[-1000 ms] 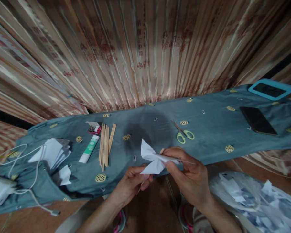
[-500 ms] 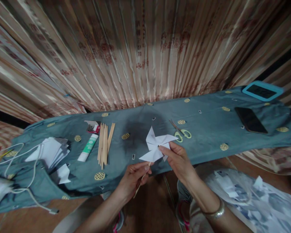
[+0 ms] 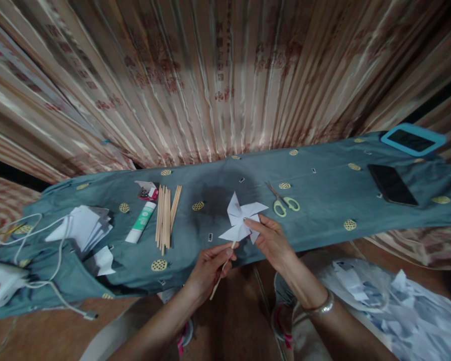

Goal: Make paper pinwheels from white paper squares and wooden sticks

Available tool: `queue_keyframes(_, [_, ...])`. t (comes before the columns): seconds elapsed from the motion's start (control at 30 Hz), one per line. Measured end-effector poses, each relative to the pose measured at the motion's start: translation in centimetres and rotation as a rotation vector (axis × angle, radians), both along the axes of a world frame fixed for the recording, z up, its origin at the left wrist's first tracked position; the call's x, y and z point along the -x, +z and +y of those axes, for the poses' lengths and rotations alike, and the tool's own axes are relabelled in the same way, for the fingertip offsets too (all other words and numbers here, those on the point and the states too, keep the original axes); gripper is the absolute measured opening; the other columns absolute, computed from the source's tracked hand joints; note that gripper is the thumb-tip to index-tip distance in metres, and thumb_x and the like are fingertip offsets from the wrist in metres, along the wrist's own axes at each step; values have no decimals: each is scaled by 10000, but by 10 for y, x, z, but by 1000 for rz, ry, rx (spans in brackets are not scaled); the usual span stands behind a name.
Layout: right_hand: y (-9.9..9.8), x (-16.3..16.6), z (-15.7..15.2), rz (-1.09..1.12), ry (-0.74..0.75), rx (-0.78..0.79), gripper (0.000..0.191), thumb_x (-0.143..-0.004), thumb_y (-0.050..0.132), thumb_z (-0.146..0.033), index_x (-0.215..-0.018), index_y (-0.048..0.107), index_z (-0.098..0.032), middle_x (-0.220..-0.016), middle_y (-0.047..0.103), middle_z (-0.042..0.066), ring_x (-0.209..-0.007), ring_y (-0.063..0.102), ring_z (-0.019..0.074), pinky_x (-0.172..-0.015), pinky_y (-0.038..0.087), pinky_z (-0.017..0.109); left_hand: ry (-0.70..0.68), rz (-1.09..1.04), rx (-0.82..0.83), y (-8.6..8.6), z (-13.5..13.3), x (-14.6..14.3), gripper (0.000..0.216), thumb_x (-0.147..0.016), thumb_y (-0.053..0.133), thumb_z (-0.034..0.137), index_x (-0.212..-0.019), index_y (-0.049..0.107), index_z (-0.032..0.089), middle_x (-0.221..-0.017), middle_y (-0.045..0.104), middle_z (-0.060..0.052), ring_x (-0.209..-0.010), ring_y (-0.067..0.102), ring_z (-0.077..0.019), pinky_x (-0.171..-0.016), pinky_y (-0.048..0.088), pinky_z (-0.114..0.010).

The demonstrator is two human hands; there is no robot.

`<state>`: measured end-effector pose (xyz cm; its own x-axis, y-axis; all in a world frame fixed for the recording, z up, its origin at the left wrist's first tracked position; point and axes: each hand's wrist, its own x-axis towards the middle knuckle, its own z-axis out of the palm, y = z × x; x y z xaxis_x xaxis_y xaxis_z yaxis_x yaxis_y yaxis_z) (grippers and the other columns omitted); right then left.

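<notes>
A white paper pinwheel (image 3: 241, 229) on a thin wooden stick (image 3: 218, 284) is held between my two hands over the table's front edge. My left hand (image 3: 214, 264) is closed round the stick just below the blades. With its fingers at the pinwheel's centre, my right hand (image 3: 272, 238) grips the paper beside a small shiny pin head (image 3: 244, 219). The fingers behind the paper are hidden. Green-handled scissors (image 3: 285, 204) lie just beyond my right hand.
Left on the cloth-covered table (image 3: 131, 278) are wooden sticks (image 3: 163, 215), a glue tube (image 3: 141, 222), a pin box (image 3: 147, 191), paper sheets (image 3: 86, 225) and a white cable (image 3: 56, 265). A phone (image 3: 393, 184) and blue-framed clock (image 3: 413, 139) lie right. A bag of paper scraps (image 3: 409, 311) stands below.
The view has shifted slightly, so the table things appear a little to the right. My right hand and the pinwheel sit slightly farther left of the scissors; both hands keep their hold.
</notes>
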<state>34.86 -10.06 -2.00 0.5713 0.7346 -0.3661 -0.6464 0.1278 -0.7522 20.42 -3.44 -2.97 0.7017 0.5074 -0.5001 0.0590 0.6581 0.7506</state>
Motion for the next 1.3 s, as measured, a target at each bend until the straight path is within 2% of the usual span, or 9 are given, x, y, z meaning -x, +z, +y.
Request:
queue_keyframes(0.37, [3, -2, 2, 61, -7, -3, 236, -528, 875, -230, -696, 716, -186, -699, 725, -29, -637, 625, 105, -643, 469, 223, 8, 4, -5, 0, 1, 2, 415, -582, 850, 403, -873, 770, 118, -616, 581, 14, -432, 351, -9, -447, 200, -205])
queue_keyframes(0.57, [-1, -1, 1, 25, 1, -32, 222, -567, 853, -235, -730, 709, -192, -731, 730, -22, -709, 653, 126, -725, 483, 245, 10, 26, 17, 0, 0, 0, 432, -549, 866, 413, -844, 768, 113, -591, 580, 22, -414, 365, -9, -428, 209, -197])
queue_keyframes(0.73, [-3, -9, 4, -38, -34, 12, 253, -566, 845, -258, -766, 704, -191, -745, 726, -12, -708, 656, 150, -725, 495, 273, -26, 45, 36, -1, 0, 1, 463, -534, 874, 412, -883, 763, 129, -657, 653, -10, -438, 461, -40, -465, 333, -203])
queue_keyframes(0.87, [-2, -18, 7, -61, -109, 24, 282, -523, 865, -236, -738, 687, -194, -735, 722, -26, -705, 657, 143, -741, 496, 271, -82, 96, 12, 0, 0, 2, 436, -501, 888, 404, -813, 764, 125, -685, 690, -40, -514, 552, -81, -564, 427, -227])
queue_keyframes(1.03, [3, -20, 7, -45, -44, 13, 293, -541, 868, -289, -761, 704, -188, -746, 736, -8, -690, 656, 136, -687, 499, 257, -58, 122, 30, 0, 4, 3, 449, -456, 909, 403, -778, 766, 125, -675, 701, -46, -595, 606, -102, -649, 461, -230])
queue_keyframes(1.17, [2, -23, 4, -44, -79, 36, 302, -537, 862, -366, -713, 687, -195, -755, 744, 13, -662, 657, 151, -620, 497, 270, -19, 102, 23, 1, 8, 2, 443, -463, 907, 393, -781, 766, 120, -673, 701, -51, -603, 610, -111, -658, 466, -239])
queue_keyframes(1.3, [-4, -27, 4, -95, -77, 90, 335, -519, 865, -411, -698, 675, -200, -666, 713, -2, -599, 641, 140, -578, 481, 262, 0, 89, 11, 2, 11, 1, 430, -466, 905, 381, -789, 770, 130, -684, 706, -53, -620, 609, -115, -650, 464, -234])
